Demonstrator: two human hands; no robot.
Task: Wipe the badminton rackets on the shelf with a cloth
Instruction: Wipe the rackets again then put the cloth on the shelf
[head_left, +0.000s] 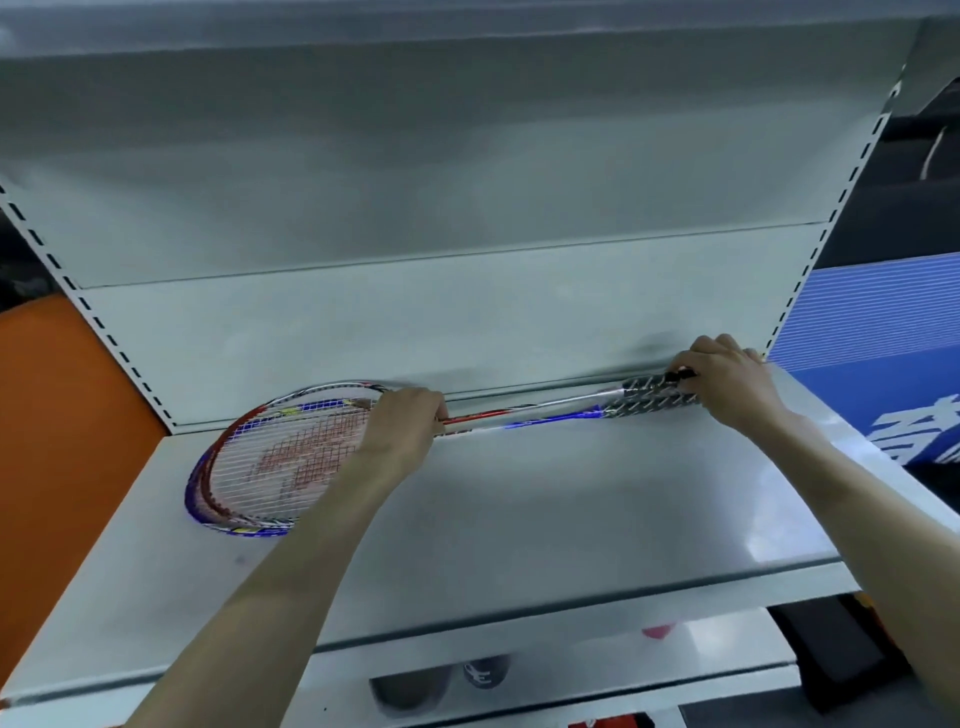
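At frame centre, the left hand (402, 423) gripped the stacked badminton rackets (280, 457) at the throat, while the right hand (727, 382) clasped their handles (657, 397) on the shelf (571, 509).

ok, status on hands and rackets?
Left hand grips shafts near heads. Right hand grips handles. Rackets stacked on shelf. No cloth visible.

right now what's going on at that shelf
A person has both hands on a stack of badminton rackets lying on the grey shelf. The left hand grips the shafts near the heads, and the right hand holds the handles. No cloth is visible.
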